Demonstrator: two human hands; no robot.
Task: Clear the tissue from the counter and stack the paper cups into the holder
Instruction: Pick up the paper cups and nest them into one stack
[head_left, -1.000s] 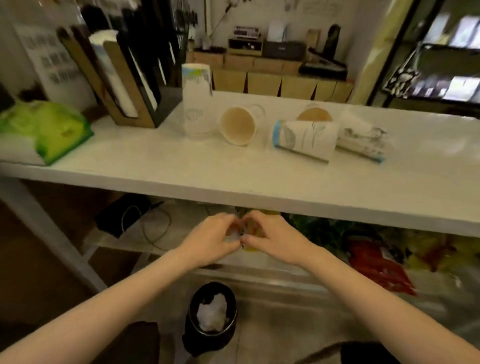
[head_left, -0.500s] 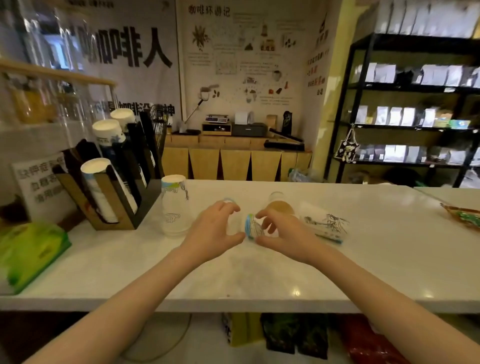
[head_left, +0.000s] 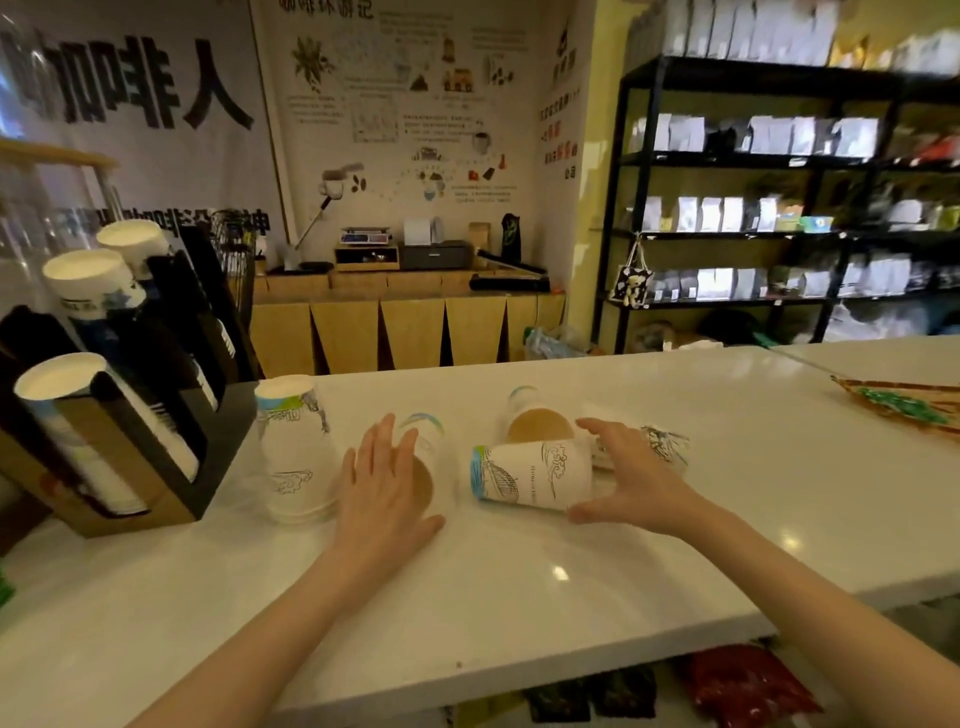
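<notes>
Several white paper cups with blue rims lie on the white counter (head_left: 519, 597). My left hand (head_left: 387, 488) is spread open over a tipped cup (head_left: 428, 457) whose brown mouth faces me. My right hand (head_left: 626, 480) is open, fingers curved around the right end of a cup lying on its side (head_left: 530, 480). Behind that one lie another cup (head_left: 537, 423) and a further cup (head_left: 667, 449), partly hidden by my right hand. An upside-down stack of cups (head_left: 296, 452) stands to the left. The black and wood cup holder (head_left: 135, 415) at far left carries rows of cups. No tissue shows on the counter.
A woven tray (head_left: 904, 402) with green contents sits at the counter's right edge. Behind the counter are a wooden cabinet (head_left: 405, 332) with machines and black shelves (head_left: 779, 228) of bags. Red and dark packets (head_left: 743, 686) lie under the counter.
The view rose from below the counter, where both hands were pinched together above a bin holding tissue. Both hands have come up onto the counter and spread open at the lying cups.
</notes>
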